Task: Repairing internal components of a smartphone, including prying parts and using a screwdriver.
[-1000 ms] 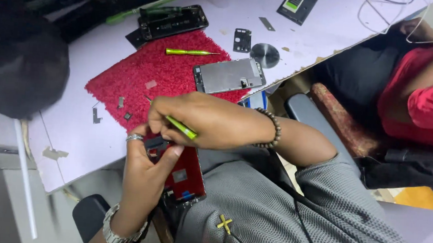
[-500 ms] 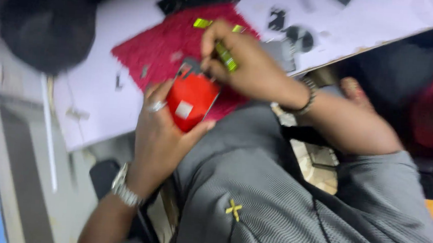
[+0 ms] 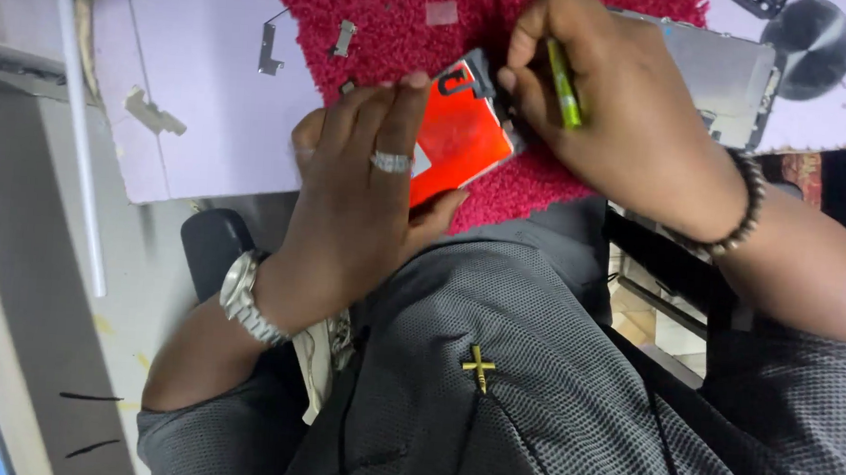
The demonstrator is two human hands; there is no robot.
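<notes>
Left hand clasps the red phone over the mat; right hand, closed around a green tool, should work gently at its upper edge.

Your phone body is bright red-orange with a black top bracket. Screwdriver is lime green. Mat under it is crimson, nubby texture. Tabletop is pale lilac. Your watch is silver; your shirt is grey, fine grid pattern.
</notes>
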